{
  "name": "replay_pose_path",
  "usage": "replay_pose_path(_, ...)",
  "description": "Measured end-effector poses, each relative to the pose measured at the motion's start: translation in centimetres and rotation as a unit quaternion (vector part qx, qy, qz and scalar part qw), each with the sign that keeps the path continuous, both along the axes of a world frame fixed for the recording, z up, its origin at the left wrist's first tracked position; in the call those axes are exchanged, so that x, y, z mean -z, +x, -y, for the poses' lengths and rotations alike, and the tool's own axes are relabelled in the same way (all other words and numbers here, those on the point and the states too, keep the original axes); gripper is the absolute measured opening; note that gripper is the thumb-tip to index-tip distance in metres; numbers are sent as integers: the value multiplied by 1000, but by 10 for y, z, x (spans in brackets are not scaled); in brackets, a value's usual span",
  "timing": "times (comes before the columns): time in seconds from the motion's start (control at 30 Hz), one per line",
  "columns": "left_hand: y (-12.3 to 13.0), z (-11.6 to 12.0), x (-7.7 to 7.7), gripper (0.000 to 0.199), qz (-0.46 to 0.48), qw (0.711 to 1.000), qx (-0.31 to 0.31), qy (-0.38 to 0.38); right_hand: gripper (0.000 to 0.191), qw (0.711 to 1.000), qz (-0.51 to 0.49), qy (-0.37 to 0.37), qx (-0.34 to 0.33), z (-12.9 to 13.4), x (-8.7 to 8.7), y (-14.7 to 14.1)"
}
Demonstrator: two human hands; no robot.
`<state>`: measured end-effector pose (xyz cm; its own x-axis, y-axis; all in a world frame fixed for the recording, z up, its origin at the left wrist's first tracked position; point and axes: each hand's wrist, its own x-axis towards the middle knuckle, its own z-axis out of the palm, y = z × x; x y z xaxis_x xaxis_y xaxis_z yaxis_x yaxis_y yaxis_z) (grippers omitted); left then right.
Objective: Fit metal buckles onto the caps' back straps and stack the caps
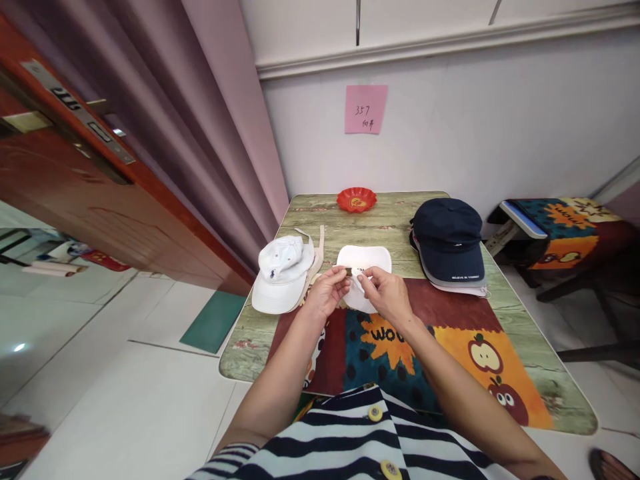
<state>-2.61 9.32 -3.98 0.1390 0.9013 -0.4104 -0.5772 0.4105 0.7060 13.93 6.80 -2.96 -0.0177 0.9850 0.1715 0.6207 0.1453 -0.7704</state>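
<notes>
Your left hand (330, 291) pinched a small dark piece (349, 272); your right hand (389, 291) gripped the white cap (364, 255), over the table (310, 213). Step looked like fiddly adjustment of the cap; next move probably called for a steady two-handed pinch. Counts: one white cap, one navy cap (449, 233) atop others, number unclear, one pale cap (283, 260) left, one red dish (357, 199).

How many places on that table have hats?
3: light-coloured hats at left, a white hat in the middle, and a navy-topped stack at right. More hats may be hidden in the left and right groups.
</notes>
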Motion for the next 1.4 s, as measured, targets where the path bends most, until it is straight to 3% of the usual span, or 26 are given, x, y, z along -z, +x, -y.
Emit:
replay_pose_path(0.33, 1, 2, 1, 25, -34, 999, 11, 22, 25, 989, 130, 21, 71, -1, 2, -4)
replay_pose_path(0.77, 0, 5, 3, 38, -111, 992, 12, 58, 25, 999, 33, 9, 4, 0, 3, 0)
replay_pose_path(0.9, 0, 4, 3, 35, -137, 988, 6, 71, 23, 998, 57, 2, -16, 0, 0, 2)
replay_pose_path(1.2, 1, 3, 1, 34, -164, 981, 21, 100, 23, 986, 163, 35, 7, -2, 1, 4)
replay_pose_path(1.3, 2, 3, 2, 27, -208, 969, 16, 134, 24, 985, 166, 38, 8, -1, 2, 3)
replay_pose_path(1.4, 3, 2, 3, 17, -288, 938, -3, 192, 24, 986, 162, 48, 11, -1, 2, 3)
